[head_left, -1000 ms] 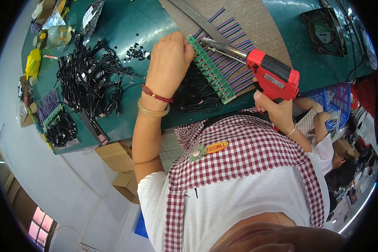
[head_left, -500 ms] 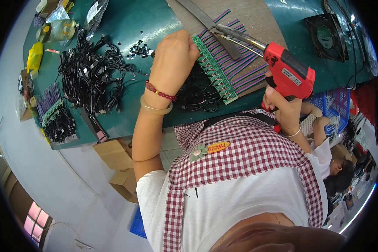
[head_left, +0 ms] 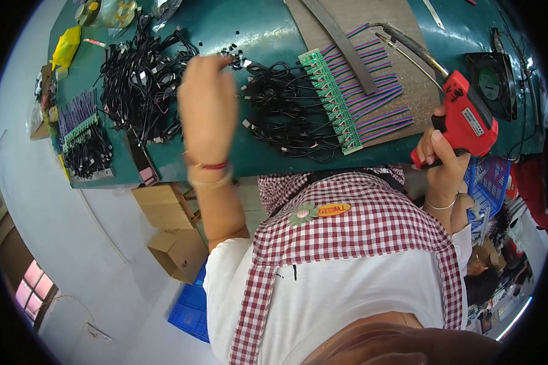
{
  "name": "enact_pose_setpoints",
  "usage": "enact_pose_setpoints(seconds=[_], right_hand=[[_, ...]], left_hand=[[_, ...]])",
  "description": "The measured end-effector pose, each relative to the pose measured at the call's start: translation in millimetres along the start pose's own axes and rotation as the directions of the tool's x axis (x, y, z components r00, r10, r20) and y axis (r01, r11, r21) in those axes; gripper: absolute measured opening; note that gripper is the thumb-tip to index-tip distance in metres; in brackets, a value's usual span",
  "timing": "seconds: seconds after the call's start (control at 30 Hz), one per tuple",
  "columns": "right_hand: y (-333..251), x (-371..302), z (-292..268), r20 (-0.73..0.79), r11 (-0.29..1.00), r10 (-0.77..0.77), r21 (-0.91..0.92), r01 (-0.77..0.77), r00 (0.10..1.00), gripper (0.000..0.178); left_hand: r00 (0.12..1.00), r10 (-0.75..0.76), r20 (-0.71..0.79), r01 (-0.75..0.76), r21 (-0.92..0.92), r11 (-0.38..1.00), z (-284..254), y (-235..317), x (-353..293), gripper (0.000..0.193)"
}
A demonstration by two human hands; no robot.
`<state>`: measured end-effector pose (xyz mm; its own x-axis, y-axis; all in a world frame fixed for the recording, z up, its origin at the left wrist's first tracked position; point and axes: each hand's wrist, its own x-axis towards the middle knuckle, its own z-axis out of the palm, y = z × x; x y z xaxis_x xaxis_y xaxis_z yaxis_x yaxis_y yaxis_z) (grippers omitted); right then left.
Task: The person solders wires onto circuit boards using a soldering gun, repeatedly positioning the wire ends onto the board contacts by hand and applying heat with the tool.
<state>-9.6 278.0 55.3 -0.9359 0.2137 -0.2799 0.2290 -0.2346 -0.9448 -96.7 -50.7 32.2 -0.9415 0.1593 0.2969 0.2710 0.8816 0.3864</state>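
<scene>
Two hands are working over one dark green, glossy counter (head_left: 268, 24). The left hand (head_left: 206, 103) is reaching, back uppermost and blurred, toward a small scatter of tiny black parts (head_left: 234, 56) near the counter's far side; whether its fingers are pinching anything cannot be told. Two bands, one red and one pale, are circling its wrist. The right hand (head_left: 439, 155) is clamping round the grip of one red pistol-shaped soldering gun (head_left: 466, 118), whose long dark metal barrel is pointing away across a brown board (head_left: 420, 91). One long green circuit strip (head_left: 330, 100) is lying slantwise on that board, a comb of purple striped ribbon wires (head_left: 377, 100) fanning from one edge and a tangle of thin black leads (head_left: 280, 115) spilling from the other, between the two hands. One flat grey metal bar (head_left: 341, 42) is lying across the ribbon wires. To the left, one large heap of black cables (head_left: 140, 79) is sitting near a second green strip with purple wires (head_left: 79, 121). One black square fan (head_left: 492, 76) is standing beyond the gun. Two brown cardboard boxes (head_left: 170, 231) and one blue plastic crate (head_left: 192, 307) are sitting on the floor below the counter edge. A red-and-white checked apron (head_left: 359, 225) is filling the foreground.
</scene>
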Motion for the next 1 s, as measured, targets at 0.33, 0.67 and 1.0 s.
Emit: enact_pose_setpoints(seconds=[0.33,0.67,1.0], right_hand=[[-8.7,16.1,14.9,0.081,0.999,0.027,0.026,-0.029,0.996,0.039],[-3.6,11.3,22.5,0.113,0.996,0.056,-0.070,-0.048,0.992,0.037],[2.0,9.5,15.1,0.094,0.978,0.174,-0.131,-0.162,0.980,0.037]], left_hand=[[0.952,-0.305,0.026,0.291,-0.389,0.874,-13.3,-31.3,-29.2,0.007],[0.987,0.093,0.132,-0.058,-0.248,0.967,51.5,41.0,29.7,0.010],[0.985,-0.021,0.171,0.080,-0.346,0.935,54.7,53.9,26.2,0.008]])
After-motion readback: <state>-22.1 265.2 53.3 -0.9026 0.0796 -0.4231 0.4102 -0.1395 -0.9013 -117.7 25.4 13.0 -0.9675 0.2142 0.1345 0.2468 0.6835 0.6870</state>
